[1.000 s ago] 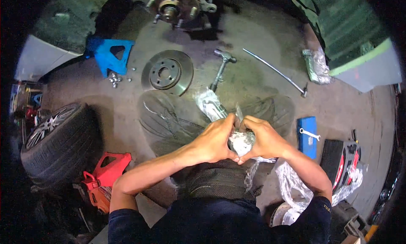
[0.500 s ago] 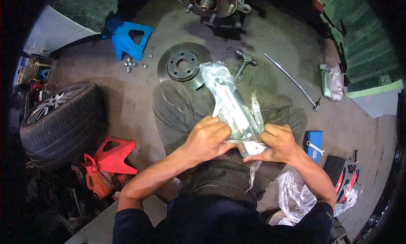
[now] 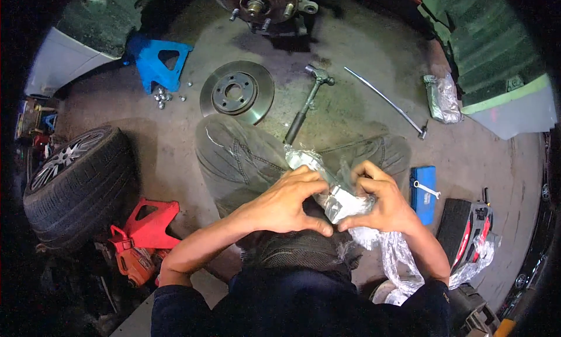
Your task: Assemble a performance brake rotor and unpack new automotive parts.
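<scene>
A silvery package in clear plastic wrap (image 3: 350,205) lies between my hands, over my lap. My left hand (image 3: 289,199) bears on its left side with curled fingers, the thumb stretched toward the package's near end. On the other side my right hand (image 3: 380,199) is closed on the wrap, fingers bent over and thumb at the near corner. The far end of the package (image 3: 304,157) points toward a hammer (image 3: 308,100) on the floor. What lies inside the wrap is hard to make out.
A brake disc (image 3: 236,94), a long-handled wrench (image 3: 385,100) and another wrapped package (image 3: 443,98) lie ahead. Left are a wheel (image 3: 82,185), a blue stand (image 3: 160,65) and a red stand (image 3: 152,223). Right are a blue box (image 3: 423,202) with a spanner and loose plastic film (image 3: 400,264).
The package has come lower and nearer to me, baring the hammer's handle. My left hand has spread its thumb, and my right fingers have curled higher on the wrap. The view has shifted slightly.
</scene>
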Demonstrator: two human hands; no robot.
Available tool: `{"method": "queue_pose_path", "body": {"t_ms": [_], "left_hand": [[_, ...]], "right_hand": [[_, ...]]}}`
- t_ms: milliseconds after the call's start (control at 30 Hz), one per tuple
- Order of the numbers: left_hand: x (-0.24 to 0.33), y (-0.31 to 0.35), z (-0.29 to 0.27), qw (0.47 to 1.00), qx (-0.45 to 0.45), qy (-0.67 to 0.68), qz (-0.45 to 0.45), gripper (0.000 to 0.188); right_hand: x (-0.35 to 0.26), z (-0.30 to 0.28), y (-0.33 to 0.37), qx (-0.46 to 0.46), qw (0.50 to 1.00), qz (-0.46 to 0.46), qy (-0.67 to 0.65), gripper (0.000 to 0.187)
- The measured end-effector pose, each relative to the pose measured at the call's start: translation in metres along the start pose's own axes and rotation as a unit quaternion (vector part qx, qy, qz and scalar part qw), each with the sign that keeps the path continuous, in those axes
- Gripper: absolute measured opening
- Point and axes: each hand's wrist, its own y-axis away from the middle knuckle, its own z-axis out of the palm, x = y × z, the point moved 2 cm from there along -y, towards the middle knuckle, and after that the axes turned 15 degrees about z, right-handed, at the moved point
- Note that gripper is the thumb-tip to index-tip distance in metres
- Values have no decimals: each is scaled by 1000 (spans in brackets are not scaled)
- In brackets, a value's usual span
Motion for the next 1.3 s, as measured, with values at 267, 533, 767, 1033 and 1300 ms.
{"method": "queue_pose_path", "body": {"t_ms": [267,533,767,1033,1300], "left_hand": [[16,24,9,979,96,36,-176,59],[16,30,6,951,238,-186,-66,33],[21,58,-3,902,308,-295,-72,25],[0,65,-30,913,344,-187,-112,19],[-22,70,-37,888,382,-253,31,22]], "right_hand": [[-5,33,11,-12,993,-10,-118,37],[-8,75,-12,163,979,23,-117,34],[-41,94,-31,213,964,3,-159,24],[-58,98,-53,146,966,42,-210,11],[-31,52,-73,91,988,-117,-50,57]]}}
